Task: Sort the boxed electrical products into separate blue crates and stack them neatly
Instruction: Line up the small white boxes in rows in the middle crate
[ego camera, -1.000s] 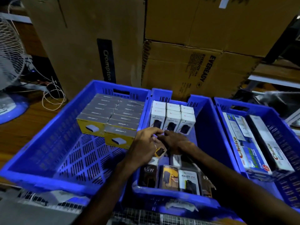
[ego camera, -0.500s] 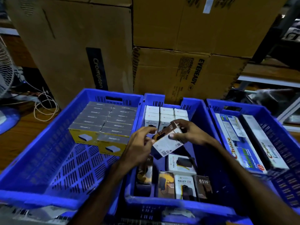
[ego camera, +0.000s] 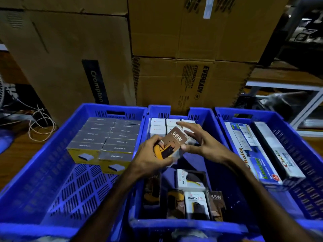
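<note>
My left hand (ego camera: 151, 155) grips a brown and orange "65W" box (ego camera: 172, 144) above the middle blue crate (ego camera: 185, 224). My right hand (ego camera: 201, 139) touches the box's right side with spread fingers. White boxes (ego camera: 158, 126) stand in rows at the far end of that crate. Loose "Halley 20K" boxes (ego camera: 196, 205) and another "65W" box (ego camera: 216, 205) lie at its near end. The left blue crate (ego camera: 35, 180) holds neat rows of yellow boxes with grey tops (ego camera: 103, 137). The right blue crate (ego camera: 297, 154) holds long "Choice" boxes (ego camera: 253, 154).
Large cardboard cartons (ego camera: 183, 49) stand stacked right behind the crates. White cable loops (ego camera: 37, 126) and part of a fan (ego camera: 5, 95) lie at the far left on the wooden surface. A metal shelf frame (ego camera: 286, 88) stands at the right.
The box has turned in my hands from its white barcode side to its brown "65W" face. My right hand has loosened from gripping it to touching it with spread fingers.
</note>
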### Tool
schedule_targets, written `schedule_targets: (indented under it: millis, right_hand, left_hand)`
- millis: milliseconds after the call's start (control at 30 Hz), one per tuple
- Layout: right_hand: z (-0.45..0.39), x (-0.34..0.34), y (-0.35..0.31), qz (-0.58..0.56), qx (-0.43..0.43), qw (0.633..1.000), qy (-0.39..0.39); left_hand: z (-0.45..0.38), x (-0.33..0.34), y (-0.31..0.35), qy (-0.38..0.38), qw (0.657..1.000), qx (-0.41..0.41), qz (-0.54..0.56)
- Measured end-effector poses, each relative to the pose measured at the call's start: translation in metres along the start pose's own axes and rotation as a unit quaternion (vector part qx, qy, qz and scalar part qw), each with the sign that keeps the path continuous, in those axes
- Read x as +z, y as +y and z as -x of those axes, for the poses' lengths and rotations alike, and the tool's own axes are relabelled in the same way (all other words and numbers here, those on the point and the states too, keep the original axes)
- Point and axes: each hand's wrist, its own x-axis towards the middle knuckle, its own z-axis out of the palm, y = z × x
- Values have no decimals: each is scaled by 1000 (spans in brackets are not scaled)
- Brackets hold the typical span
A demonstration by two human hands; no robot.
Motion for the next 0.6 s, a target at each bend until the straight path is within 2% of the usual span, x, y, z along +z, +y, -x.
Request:
schedule_targets:
  millis: [100,200,300,400,467,600]
  right_hand:
    - [5,9,-2,-18,10,998,51]
    - [5,26,0,-58,60,994,75]
    - [1,44,-7,-120,71,980,141]
    - [-4,51,-12,-152,39,963,217]
    - [-7,46,-8,-133,24,966,220]
    - [-12,21,0,-76,36,986,144]
  left_hand:
    - [4,14,9,151,979,78,-114]
    - [7,25,19,251,922,163,-244]
    - [8,37,21,272,877,208,-338]
    - [9,42,17,276,857,232,-369]
    - [9,38,13,255,868,241,-352]
    - [8,24,4,204,945,179,-184]
